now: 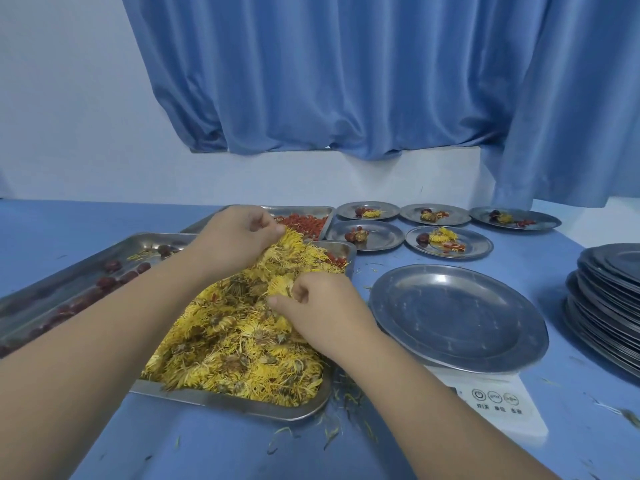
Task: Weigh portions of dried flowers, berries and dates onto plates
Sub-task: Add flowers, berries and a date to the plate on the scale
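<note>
Steel: 3 trays (225, 401), 5 filled plates (384, 233), 1 plate (457, 317) on scale (502, 415); left hand (239, 233), right hand (318, 306) pinch flowers (242, 358).

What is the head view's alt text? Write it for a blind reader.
The left hand and right hand pinch dried yellow flowers in a heaped metal tray. Beside it an empty plate sits on a white scale; five filled plates lie beyond.

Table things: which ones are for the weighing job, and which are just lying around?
For the job: yellow dried flowers, gripped by left hand and right hand; red berries; dark red dates; empty round metal plate on white scale; stack of spare metal plates.
Just lying about: blue curtain; stray petals on blue table.
</note>
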`<state>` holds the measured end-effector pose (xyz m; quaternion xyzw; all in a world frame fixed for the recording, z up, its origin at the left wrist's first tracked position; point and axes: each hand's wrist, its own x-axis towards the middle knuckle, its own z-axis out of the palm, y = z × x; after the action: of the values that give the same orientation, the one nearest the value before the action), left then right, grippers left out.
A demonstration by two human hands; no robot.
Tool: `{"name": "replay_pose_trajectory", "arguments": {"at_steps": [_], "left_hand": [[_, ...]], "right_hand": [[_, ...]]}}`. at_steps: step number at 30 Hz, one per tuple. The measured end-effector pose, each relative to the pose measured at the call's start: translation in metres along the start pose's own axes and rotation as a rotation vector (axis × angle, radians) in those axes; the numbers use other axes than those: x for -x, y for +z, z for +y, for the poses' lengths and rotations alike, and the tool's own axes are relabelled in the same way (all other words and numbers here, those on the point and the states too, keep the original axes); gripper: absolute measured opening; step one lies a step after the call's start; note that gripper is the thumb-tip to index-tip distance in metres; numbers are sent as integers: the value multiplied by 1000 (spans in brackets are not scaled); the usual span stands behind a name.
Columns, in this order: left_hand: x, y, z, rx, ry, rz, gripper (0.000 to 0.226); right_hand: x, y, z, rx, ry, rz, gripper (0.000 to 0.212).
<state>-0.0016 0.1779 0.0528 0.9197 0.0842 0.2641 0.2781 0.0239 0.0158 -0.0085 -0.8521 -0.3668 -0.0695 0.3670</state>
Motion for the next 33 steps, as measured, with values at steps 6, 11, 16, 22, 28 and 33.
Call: {"name": "replay_pose_trajectory", "arguments": {"at_steps": [6, 11, 16, 22, 28, 33], "left_hand": [[-3, -2, 4, 55, 15, -61, 26], [-10, 9, 24, 128, 56, -146, 27], [-13, 45, 66, 233, 125, -237, 23], [-15, 99, 118, 195, 211, -490, 18], [-19, 119, 131, -82, 214, -666, 33], [-17, 103, 118, -83, 155, -559, 42]], "right_hand": [[17, -25, -1, 46, -91, -28, 39], [50, -84, 31, 84, -152, 93, 21], [79, -136, 92, 101, -32, 449, 16], [89, -146, 133, 77, 129, 565, 19], [90, -143, 132, 127, 59, 497, 21], [92, -136, 124, 143, 11, 440, 18]]}}
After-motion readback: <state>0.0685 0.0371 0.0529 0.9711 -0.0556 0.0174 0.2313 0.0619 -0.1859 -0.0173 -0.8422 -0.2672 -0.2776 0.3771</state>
